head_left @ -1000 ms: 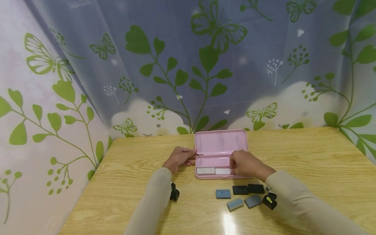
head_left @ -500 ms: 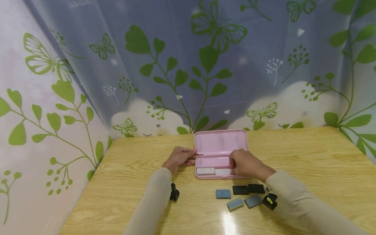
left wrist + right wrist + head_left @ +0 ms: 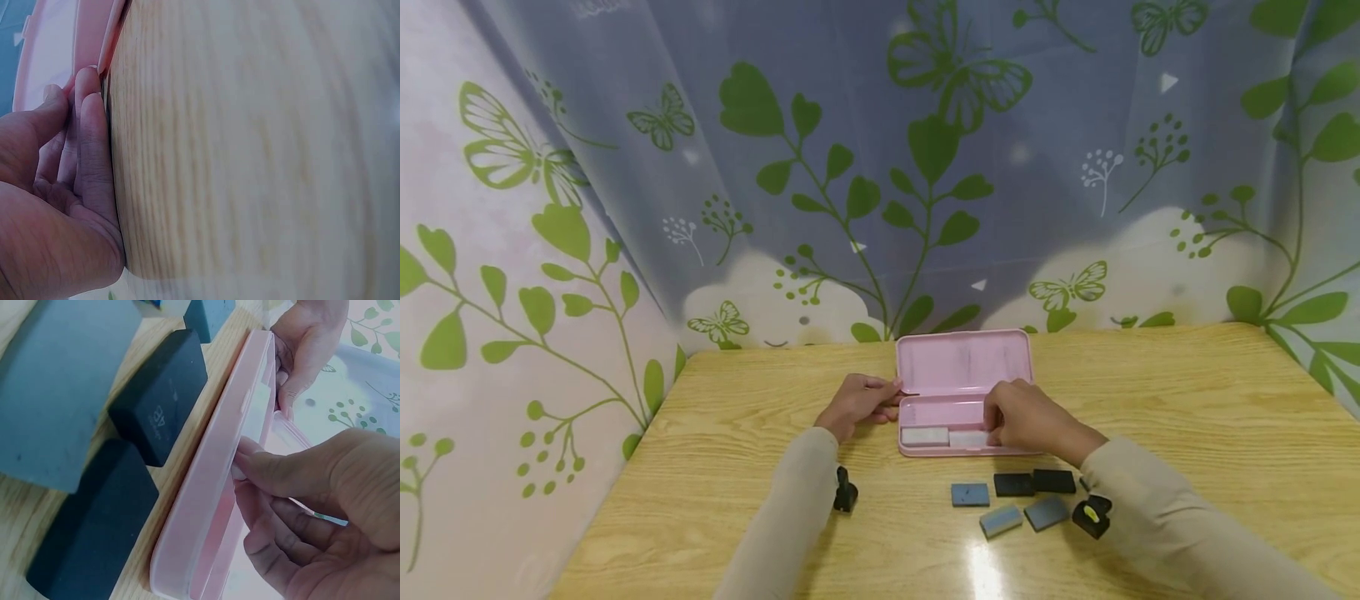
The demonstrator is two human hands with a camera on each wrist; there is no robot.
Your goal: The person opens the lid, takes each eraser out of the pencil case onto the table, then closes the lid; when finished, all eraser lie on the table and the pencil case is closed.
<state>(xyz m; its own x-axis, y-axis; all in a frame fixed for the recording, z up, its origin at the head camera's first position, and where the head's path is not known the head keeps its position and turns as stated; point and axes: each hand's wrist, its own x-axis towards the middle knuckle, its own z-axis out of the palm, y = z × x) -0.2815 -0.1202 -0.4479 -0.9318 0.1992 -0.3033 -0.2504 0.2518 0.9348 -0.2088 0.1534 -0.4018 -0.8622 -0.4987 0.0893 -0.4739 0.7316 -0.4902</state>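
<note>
A pink pencil case [image 3: 943, 411] lies open on the table, its lid [image 3: 964, 362] tipped back. Two white erasers sit end to end along its front wall: the left eraser [image 3: 925, 437] and the right eraser [image 3: 967, 439]. With thumb and fingertips, my left hand [image 3: 859, 403] holds the case at its left side by the hinge; in the left wrist view the thumb meets the pink edge. My right hand [image 3: 1037, 419] reaches into the case and pinches the right white eraser, whose far end is hidden behind the fingers.
In front of the case lie a blue-grey eraser [image 3: 970, 495], two black erasers, one left [image 3: 1013, 485] and one right [image 3: 1054, 481], a grey eraser [image 3: 1047, 513] and a two-tone eraser [image 3: 1001, 522]. A patterned curtain [image 3: 850, 167] hangs behind the wooden table [image 3: 737, 467].
My right hand has shifted very slightly, its thumb now lower over the right white eraser. The left hand, the case and the loose erasers stay put.
</note>
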